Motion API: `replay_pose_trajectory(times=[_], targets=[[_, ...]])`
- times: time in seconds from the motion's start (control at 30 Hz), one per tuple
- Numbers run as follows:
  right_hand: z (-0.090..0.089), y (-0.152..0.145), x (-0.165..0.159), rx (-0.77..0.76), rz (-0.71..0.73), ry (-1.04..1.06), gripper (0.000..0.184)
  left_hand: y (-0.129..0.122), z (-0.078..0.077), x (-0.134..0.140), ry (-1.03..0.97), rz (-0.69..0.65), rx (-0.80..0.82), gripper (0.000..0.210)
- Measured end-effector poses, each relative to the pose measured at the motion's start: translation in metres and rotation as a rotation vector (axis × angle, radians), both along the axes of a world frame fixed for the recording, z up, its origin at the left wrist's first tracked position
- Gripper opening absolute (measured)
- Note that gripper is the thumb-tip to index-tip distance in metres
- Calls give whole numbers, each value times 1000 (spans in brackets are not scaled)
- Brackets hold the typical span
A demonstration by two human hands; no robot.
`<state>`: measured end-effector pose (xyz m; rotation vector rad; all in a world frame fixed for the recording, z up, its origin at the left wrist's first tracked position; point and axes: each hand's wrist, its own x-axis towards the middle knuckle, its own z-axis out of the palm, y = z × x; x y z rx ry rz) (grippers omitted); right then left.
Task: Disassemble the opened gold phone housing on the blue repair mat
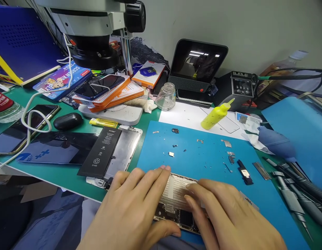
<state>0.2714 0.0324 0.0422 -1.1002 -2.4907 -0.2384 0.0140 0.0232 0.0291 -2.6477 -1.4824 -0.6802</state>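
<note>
Both bare hands are laid flat, fingers extended, over an opened smartphone chassis with a silver metal shield plate (176,189), which lies at the near edge of a bright blue rubber work mat (202,156). By the left hand (132,211) the left end of the chassis is covered and steadied; by the right hand (228,215) the plate is pressed with the fingertips. Nothing is seen to be pinched.

Scattered on the mat just beyond the fingers are tiny loose screws and small metal brackets (200,141), and a small black connector part (244,172) lies near the right hand. These could be swept away or mixed up if a hand were slid forward. The exposed circuit board under the palms could be bent or scratched by too much pressure.

A black rectangular phone battery (103,151) rests on a silver phone frame (126,147) to the left, and a yellow squeeze bottle (215,116) lies tipped on white paper behind; leakage from it is possible.
</note>
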Motion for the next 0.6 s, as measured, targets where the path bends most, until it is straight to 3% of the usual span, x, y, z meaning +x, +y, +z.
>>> replay_pose_trajectory(times=[0.13,0.37,0.6], targets=[[6,10,-1,3,-69,31,30,-4,-2,-1,27,7,-16,68],[4,11,-3,-54,-10,40,25,-6,-4,0,31,15,10,64],[4,7,4,-4,-99,149,22,-4,-12,-7,119,-28,25,54]])
